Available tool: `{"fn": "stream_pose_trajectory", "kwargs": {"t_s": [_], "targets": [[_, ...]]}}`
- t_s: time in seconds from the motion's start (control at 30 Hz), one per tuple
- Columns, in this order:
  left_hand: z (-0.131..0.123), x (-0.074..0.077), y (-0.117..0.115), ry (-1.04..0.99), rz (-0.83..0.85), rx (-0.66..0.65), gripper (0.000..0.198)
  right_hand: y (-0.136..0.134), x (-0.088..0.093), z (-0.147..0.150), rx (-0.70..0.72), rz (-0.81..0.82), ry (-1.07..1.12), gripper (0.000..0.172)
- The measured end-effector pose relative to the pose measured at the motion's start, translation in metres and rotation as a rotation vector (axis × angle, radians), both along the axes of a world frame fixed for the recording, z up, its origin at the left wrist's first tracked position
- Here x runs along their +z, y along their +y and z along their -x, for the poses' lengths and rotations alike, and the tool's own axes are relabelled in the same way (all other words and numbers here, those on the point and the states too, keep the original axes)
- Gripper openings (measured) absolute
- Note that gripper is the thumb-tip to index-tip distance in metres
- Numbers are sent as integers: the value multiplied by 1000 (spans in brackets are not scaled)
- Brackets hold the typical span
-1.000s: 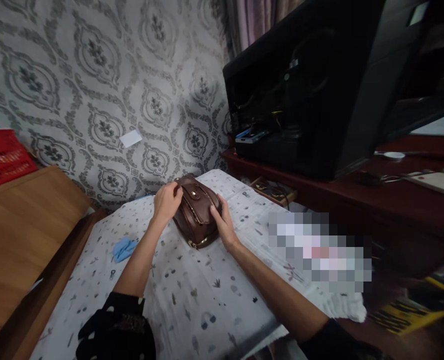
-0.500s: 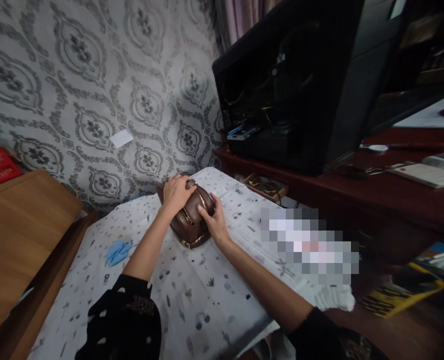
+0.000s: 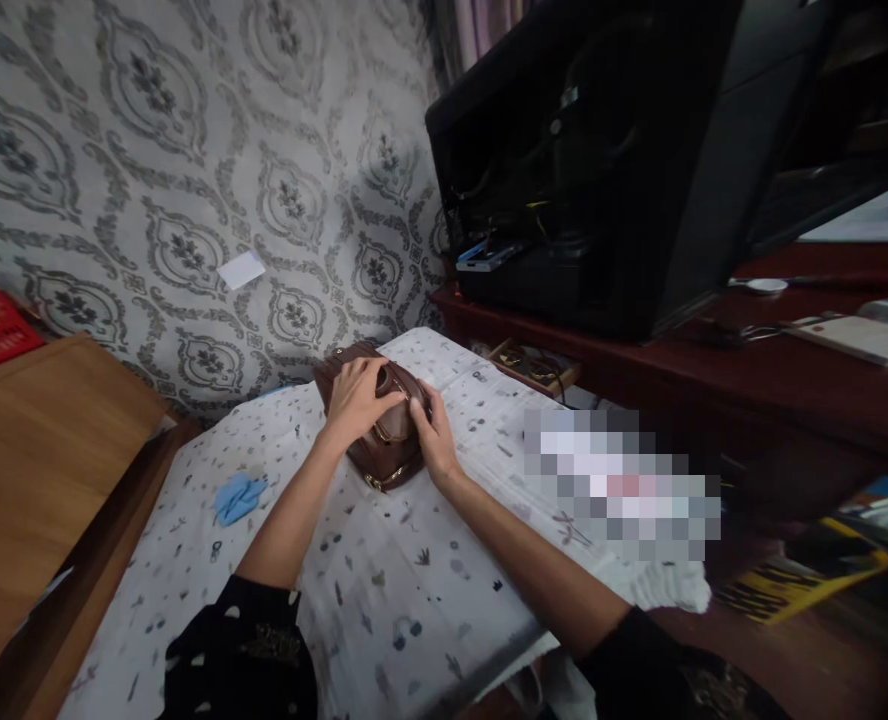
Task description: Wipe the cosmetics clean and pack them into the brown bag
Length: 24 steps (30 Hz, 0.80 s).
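A brown leather bag (image 3: 375, 464) with gold zips lies on the white patterned cloth (image 3: 384, 600). Across its upper left side rests my left hand (image 3: 356, 400), thumb stretched toward the bag's zipped middle and fingers bent over the leather. My right hand (image 3: 433, 430) grips the bag's right side, its thumb on top and the fingers partly hidden behind the edge. To the left on the cloth lies a crumpled blue cloth (image 3: 238, 498).
Behind the bag rises a patterned wall (image 3: 189, 150). A large black case (image 3: 586, 200) stands on the dark red desk (image 3: 796, 390) at the right, above a small open box (image 3: 535, 368). A wooden panel (image 3: 46, 430) borders the left.
My left hand has shifted slightly right and down over the bag, uncovering more of its far left end. My right hand has barely moved; its thumb is now nearer its fingers.
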<state>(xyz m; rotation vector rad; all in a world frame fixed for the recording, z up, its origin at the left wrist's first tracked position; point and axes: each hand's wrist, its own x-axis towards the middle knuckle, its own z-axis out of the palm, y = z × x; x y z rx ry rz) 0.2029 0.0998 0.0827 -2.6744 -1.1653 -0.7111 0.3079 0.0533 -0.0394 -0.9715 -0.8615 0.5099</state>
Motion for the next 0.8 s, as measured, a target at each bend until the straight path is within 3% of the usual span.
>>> {"fn": "stream_pose_trajectory", "kwargs": {"t_s": [0.13, 0.4, 0.53, 0.67, 0.8], "targets": [[-1, -3, 0, -40, -12, -15, 49, 3, 1, -4, 2, 2, 54, 47], [-1, -3, -3, -60, -14, -24, 46, 5, 1, -7, -14, 19, 67, 47], [-1, -3, -4, -75, -12, -21, 47, 1, -1, -5, 10, 24, 61, 54], [-2, -1, -6, -65, 14, 5, 49, -3, -7, 0, 36, 38, 18, 73], [-1, 8, -5, -88, 48, 21, 41, -3, -11, 1, 42, 18, -14, 77]]}}
